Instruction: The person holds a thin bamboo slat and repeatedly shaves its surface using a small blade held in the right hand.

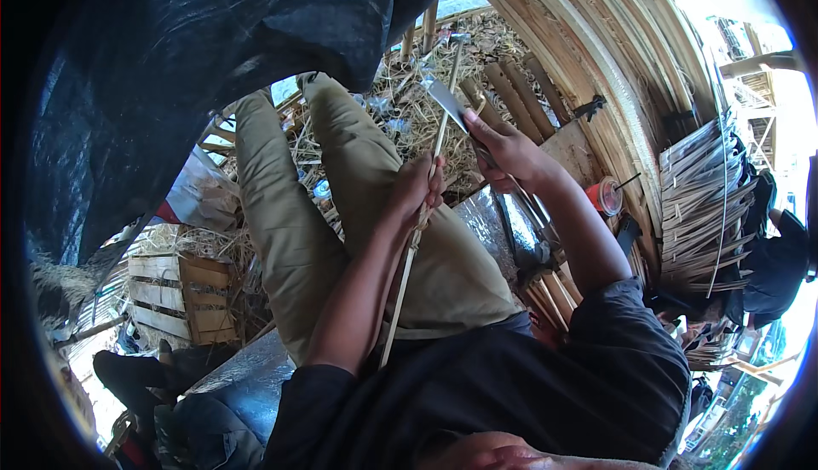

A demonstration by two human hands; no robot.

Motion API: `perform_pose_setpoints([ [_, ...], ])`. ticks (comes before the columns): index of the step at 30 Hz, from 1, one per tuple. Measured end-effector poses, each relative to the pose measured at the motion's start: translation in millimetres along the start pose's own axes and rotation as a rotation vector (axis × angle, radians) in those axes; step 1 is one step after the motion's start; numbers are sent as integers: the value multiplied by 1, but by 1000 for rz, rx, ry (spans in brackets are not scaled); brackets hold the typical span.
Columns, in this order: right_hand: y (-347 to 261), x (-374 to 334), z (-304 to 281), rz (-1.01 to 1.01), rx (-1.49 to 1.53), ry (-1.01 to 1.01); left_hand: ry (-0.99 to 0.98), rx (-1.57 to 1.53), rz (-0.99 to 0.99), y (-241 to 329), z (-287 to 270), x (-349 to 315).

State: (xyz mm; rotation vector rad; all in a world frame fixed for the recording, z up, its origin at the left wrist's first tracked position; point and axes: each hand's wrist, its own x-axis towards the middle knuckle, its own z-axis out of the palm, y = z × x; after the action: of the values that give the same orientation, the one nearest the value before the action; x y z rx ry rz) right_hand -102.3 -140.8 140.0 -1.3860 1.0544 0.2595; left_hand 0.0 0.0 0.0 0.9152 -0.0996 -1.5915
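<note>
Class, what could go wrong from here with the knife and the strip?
The knife, held in the right grip, might slip along the thin wooden strip into the left grip. The strip also crosses the khaki trousers, so a stray stroke could nick them.

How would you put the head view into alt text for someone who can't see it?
A person's left grip holds a long, thin, pale strip, and the right grip holds a knife whose blade crosses it in view. Khaki trousers cover outstretched legs, with straw around, long wooden slats at upper right and a slatted crate at left.
</note>
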Motion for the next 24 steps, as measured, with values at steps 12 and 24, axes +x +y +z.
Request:
perform_pose_setpoints([
  [12,-27,-1,-56,-176,-962,693,-122,-148,29,1,-3,-6],
  [24,25,22,-65,-105,-1207,777,-225,-224,47,6,-1,-17],
])
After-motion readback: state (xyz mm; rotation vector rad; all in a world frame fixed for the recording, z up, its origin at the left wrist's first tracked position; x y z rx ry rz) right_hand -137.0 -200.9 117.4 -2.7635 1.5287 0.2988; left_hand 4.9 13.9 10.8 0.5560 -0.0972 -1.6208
